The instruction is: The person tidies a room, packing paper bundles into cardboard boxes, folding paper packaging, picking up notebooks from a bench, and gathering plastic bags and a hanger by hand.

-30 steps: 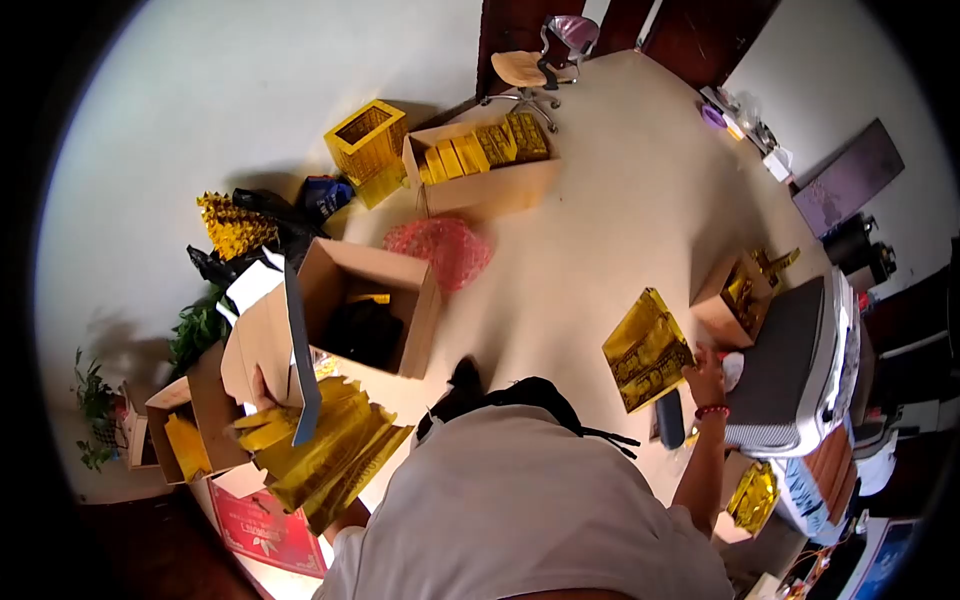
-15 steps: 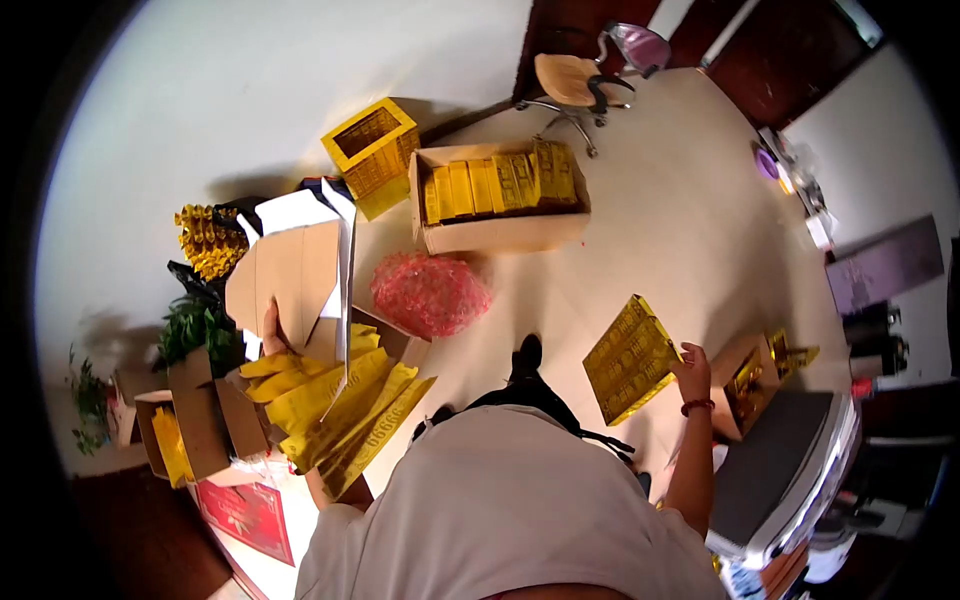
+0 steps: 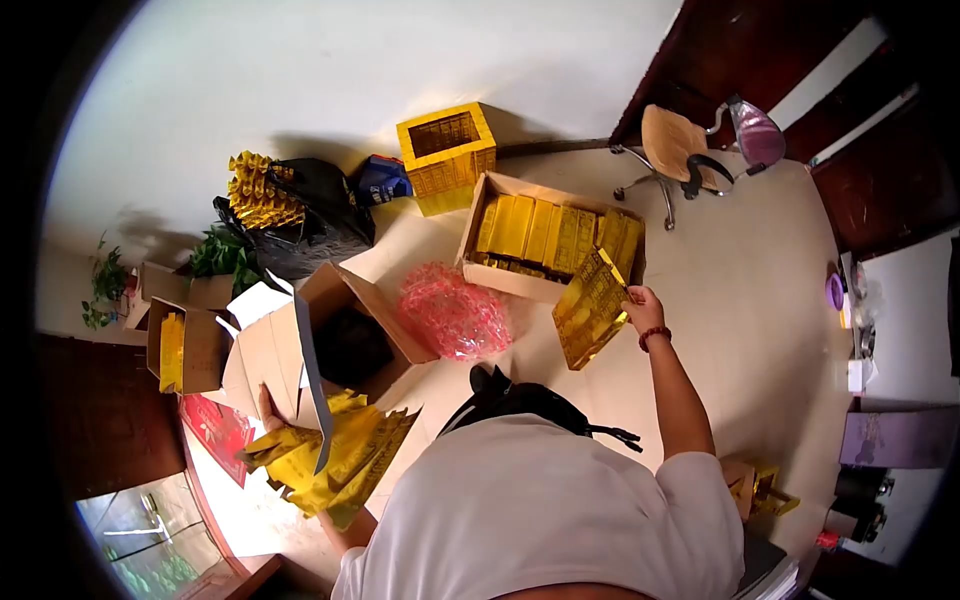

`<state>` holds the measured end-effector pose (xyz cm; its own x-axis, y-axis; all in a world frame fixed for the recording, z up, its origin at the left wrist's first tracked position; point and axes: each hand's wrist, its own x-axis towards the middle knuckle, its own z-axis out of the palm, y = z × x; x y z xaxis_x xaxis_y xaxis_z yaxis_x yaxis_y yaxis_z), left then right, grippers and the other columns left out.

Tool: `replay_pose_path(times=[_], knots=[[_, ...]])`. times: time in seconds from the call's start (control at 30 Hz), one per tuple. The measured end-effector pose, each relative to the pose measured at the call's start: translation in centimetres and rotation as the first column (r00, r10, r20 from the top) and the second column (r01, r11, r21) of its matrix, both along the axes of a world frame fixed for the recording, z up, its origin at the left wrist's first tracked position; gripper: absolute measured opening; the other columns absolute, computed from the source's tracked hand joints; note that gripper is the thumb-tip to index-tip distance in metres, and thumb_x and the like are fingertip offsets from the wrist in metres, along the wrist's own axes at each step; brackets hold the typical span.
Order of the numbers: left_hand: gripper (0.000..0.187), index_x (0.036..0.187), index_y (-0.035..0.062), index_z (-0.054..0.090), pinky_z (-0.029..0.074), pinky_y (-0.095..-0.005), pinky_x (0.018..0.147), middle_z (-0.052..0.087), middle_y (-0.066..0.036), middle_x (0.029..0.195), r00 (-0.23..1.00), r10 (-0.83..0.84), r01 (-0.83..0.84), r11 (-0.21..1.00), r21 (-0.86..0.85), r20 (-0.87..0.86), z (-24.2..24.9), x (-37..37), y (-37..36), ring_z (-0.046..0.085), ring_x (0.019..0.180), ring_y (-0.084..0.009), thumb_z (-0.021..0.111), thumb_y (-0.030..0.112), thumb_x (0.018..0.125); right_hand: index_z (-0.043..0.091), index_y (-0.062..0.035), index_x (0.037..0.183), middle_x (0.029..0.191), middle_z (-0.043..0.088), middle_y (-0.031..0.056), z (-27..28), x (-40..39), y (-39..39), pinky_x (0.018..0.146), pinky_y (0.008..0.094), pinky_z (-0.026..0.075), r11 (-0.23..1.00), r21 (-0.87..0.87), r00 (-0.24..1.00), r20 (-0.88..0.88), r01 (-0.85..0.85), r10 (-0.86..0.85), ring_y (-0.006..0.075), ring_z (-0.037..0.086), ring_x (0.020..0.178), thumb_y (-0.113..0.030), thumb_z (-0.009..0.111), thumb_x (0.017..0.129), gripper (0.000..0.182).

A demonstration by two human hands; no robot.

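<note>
A pale cream floor (image 3: 740, 300) meets a white wall, strewn with cartons. Largest is the open brown cardboard box (image 3: 335, 330) at the floor's left side, its flaps up; beyond it a long shallow cardboard tray of gold foil packs (image 3: 545, 235) lies toward the wall, with a crumpled pink plastic net (image 3: 455, 312) between them. The right hand (image 3: 640, 305) is closed on the edge of a flat gold foil packet (image 3: 590, 308), held tilted just over the tray's near edge. The left hand (image 3: 268, 408) is mostly hidden behind a fanned sheaf of gold foil sheets (image 3: 335, 455); its grasp cannot be told. By my reckoning, keeping the packet upright and square with the rows should let it sit cleanly.
</note>
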<state>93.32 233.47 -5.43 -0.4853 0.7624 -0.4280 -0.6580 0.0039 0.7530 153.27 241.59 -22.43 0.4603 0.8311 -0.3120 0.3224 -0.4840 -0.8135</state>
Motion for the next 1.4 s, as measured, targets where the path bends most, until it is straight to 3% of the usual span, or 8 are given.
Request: replay_pose_path(times=[0.5, 0.67, 0.77, 1.07, 1.17, 1.23, 1.33, 1.4], knots=[[0.036, 0.119, 0.0086, 0.051, 0.051, -0.0359, 0.08, 0.053, -0.012, 0.117, 0.94, 0.326, -0.341, 0.915, -0.217, -0.105, 0.9, 9.1, -2.2, 0.059, 0.097, -0.0242, 0.052, 0.028, 0.089, 0.057, -0.0025, 0.115, 0.115, 0.058, 0.0155, -11.1, 2.4, 27.2, 0.087, 0.0388, 0.047, 0.918, -0.314, 0.934, 0.179, -0.243, 0.309, 0.0279, 0.056, 0.104, -0.021, 0.064, 0.078, 0.042], [0.034, 0.116, 0.008, 0.052, 0.052, -0.0362, 0.08, 0.055, -0.012, 0.114, 0.907, 0.405, -0.419, 0.851, -0.316, -0.113, 0.0, 17.1, -1.7, 0.06, 0.096, -0.0243, 0.053, 0.027, 0.088, 0.05, -0.0017, 0.125, 0.122, 0.054, 0.0154, -17.3, 4.0, 33.6, 0.066, 0.0351, 0.055, 0.785, -0.48, 0.879, 0.054, -0.392, 0.473, 0.0252, 0.061, 0.093, -0.017, 0.06, 0.083, 0.046], [0.033, 0.115, 0.0076, 0.054, 0.052, -0.0365, 0.08, 0.056, -0.012, 0.112, 0.887, 0.45, -0.455, 0.811, -0.367, -0.106, 2.0, 21.0, -1.6, 0.06, 0.095, -0.0244, 0.054, 0.026, 0.087, 0.048, -0.0034, 0.127, 0.127, 0.049, 0.0174, -13.0, 3.8, 35.6, 0.089, 0.0428, 0.048, 0.815, -0.535, 0.828, 0.337, -0.224, 0.449, 0.0336, 0.054, 0.108, -0.026, 0.061, 0.083, 0.051], [0.03, 0.11, 0.0066, 0.057, 0.052, -0.0371, 0.079, 0.06, -0.012, 0.106, 0.863, 0.502, -0.482, 0.778, -0.403, -0.062, 3.1, 27.2, -2.4, 0.061, 0.093, -0.0245, 0.057, 0.024, 0.086, 0.054, -0.0023, 0.118, 0.125, 0.053, 0.013, -15.0, 5.9, 34.3, 0.088, 0.0415, 0.047, 0.465, -0.69, 0.631, 0.016, -0.554, 0.775, 0.0296, 0.05, 0.113, -0.025, 0.054, 0.086, 0.039], [0.029, 0.108, 0.0062, 0.058, 0.052, -0.0373, 0.079, 0.061, -0.011, 0.105, 0.858, 0.513, -0.483, 0.783, -0.392, -0.032, 3.3, 27.9, -3.4, 0.062, 0.092, -0.0246, 0.058, 0.024, 0.085, 0.056, -0.0041, 0.113, 0.098, 0.062, 0.0123, -17.3, 7.0, 31.7, 0.064, 0.0353, 0.051, 0.556, -0.569, 0.71, -0.071, -0.606, 0.701, 0.023, 0.06, 0.084, -0.02, 0.053, 0.087, 0.03], [0.028, 0.107, 0.006, 0.059, 0.052, -0.0375, 0.079, 0.062, -0.011, 0.103, 0.853, 0.522, -0.486, 0.788, -0.377, -0.009, 3.1, 27.9, -4.2, 0.062, 0.092, -0.0246, 0.059, 0.023, 0.085, 0.057, -0.0058, 0.098, 0.067, 0.052, 0.006, -14.6, 6.1, 30.4, 0.042, 0.0276, 0.039, 0.489, -0.61, 0.779, -0.431, -0.624, 0.456, 0.0138, 0.049, 0.052, -0.014, 0.051, 0.088, 0.015], [0.027, 0.106, 0.0056, 0.06, 0.052, -0.0377, 0.079, 0.063, -0.011, 0.102, 0.839, 0.544, -0.506, 0.802, -0.318, 0.035, 3.6, 28.4, -7.0, 0.062, 0.091, -0.0247, 0.06, 0.023, 0.084, 0.046, -0.0101, 0.076, 0.055, 0.039, 0.0005, -17.3, 5.0, 29.2, 0.034, 0.0269, 0.025, 0.504, -0.487, 0.696, -0.574, -0.713, 0.431, 0.0104, 0.035, 0.041, -0.013, 0.049, 0.088, 0.012], [0.027, 0.104, 0.0054, 0.061, 0.053, -0.0378, 0.078, 0.064, -0.011, 0.1, 0.819, 0.566, -0.527, 0.806, -0.268, 0.091, 3.8, 29.1, -9.2, 0.063, 0.09, -0.0247, 0.061, 0.022, 0.084, 0.054, -0.005, 0.103, 0.062, 0.045, 0.0021, -19.1, 3.8, 30.3, 0.038, 0.0263, 0.031, 0.438, -0.445, 0.623, -0.587, -0.781, 0.516, 0.0109, 0.039, 0.045, -0.017, 0.054, 0.087, 0.02]])
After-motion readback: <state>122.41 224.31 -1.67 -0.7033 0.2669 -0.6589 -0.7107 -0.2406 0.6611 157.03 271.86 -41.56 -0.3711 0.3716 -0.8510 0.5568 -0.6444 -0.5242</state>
